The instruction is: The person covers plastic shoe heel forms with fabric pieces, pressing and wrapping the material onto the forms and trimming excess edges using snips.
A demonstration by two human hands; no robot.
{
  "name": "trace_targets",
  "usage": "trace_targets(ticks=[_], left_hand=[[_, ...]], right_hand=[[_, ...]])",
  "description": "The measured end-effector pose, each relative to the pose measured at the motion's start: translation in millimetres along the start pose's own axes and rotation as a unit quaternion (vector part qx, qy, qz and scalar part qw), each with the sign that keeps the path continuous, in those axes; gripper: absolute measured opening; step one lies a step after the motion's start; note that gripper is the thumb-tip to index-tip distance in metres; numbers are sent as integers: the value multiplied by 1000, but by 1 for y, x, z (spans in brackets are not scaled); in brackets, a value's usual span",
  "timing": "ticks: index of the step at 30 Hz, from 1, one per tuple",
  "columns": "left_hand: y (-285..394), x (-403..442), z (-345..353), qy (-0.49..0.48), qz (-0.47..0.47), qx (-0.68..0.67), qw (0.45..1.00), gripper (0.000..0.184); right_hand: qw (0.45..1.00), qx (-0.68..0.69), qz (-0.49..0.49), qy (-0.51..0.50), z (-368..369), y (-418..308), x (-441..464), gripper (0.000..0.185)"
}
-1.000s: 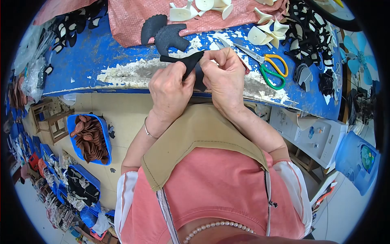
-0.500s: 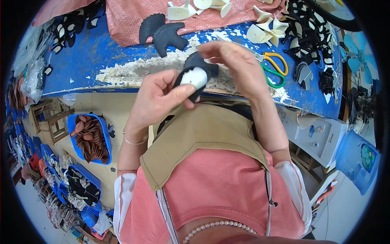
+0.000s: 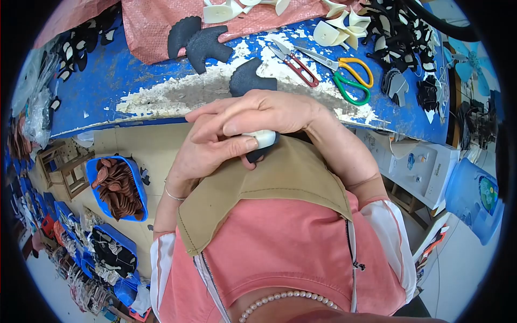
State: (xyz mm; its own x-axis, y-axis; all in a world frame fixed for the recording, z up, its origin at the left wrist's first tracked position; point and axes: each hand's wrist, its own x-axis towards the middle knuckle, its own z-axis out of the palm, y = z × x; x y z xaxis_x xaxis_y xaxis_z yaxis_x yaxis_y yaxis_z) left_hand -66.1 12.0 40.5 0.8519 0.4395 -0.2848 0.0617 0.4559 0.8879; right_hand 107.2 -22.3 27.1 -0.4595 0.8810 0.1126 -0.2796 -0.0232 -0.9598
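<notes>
My left hand (image 3: 207,153) holds a white shoe heel (image 3: 264,138) with its thumb laid along it. Black leather (image 3: 261,153) wraps the heel's lower side. My right hand (image 3: 269,110) lies over the top of the heel and across the left fingers, its own fingers stretched out to the left. It hides most of the heel. Just beyond the hands, a black scalloped leather piece (image 3: 252,78) lies on the blue bench (image 3: 97,99). Two more black cut pieces (image 3: 209,47) lie farther back, at the edge of a pink woven sheet (image 3: 153,37).
Red-handled snips (image 3: 295,63) and scissors (image 3: 350,75) with yellow and green handles lie on the right. Cream shoe heels (image 3: 339,29) and a heap of black pieces (image 3: 396,43) stand behind. A blue bin (image 3: 142,185) of brown pieces is on the floor at left.
My right hand has come down and left onto the heel and left fingers. Both hands have moved nearer my body, uncovering the snips and more of the scissors.
</notes>
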Motion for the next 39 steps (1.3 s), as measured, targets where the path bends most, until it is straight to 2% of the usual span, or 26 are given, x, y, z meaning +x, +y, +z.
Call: trace_targets(ticks=[3, 4, 7, 9, 13, 14, 18, 19, 22, 24, 28, 29, 33, 39], left_hand=[[6, 1, 3, 28, -93, -107, 990, 34], [8, 1, 3, 27, -93, -106, 990, 34], [11, 4, 3, 28, -38, -126, 991, 30], [9, 6, 4, 28, -21, -132, 991, 29], [-4, 12, 6, 75, -30, -159, 984, 23], [-3, 13, 5, 74, -28, -159, 984, 23], [2, 13, 3, 55, -21, -189, 980, 19], [2, 15, 3, 56, -20, -188, 980, 19], [-4, 19, 8, 105, 5, -138, 985, 20], [-2, 20, 8, 121, 19, -119, 985, 20], [-1, 20, 6, 128, 30, -136, 982, 21], [-3, 20, 6, 129, 30, -136, 982, 21], [-13, 24, 7, 156, 76, -41, 984, 23], [-14, 20, 4, 149, 70, -85, 983, 22]], right_hand=[[998, -56, 19, 29, 1, -5, 1, 35], [997, -67, 22, 34, 2, -6, 0, 35], [989, 81, 73, 102, 3, -12, -8, 34], [979, 132, 90, 126, 3, -15, -8, 34], [967, 24, 230, 107, 4, -35, -3, 35], [967, 22, 229, 107, 4, -33, -4, 35], [958, 201, 104, 175, 3, -5, -15, 33], [959, 200, 103, 174, 4, -2, -13, 33], [956, -27, 39, 289, 15, 8, -5, 33], [941, -106, 14, 321, 17, 6, -5, 33], [958, 53, 27, 280, 16, -7, -15, 30], [958, 53, 28, 279, 16, -7, -15, 30], [943, -127, 16, 308, 20, 0, -13, 28], [953, -21, 29, 301, 18, 11, -15, 25]])
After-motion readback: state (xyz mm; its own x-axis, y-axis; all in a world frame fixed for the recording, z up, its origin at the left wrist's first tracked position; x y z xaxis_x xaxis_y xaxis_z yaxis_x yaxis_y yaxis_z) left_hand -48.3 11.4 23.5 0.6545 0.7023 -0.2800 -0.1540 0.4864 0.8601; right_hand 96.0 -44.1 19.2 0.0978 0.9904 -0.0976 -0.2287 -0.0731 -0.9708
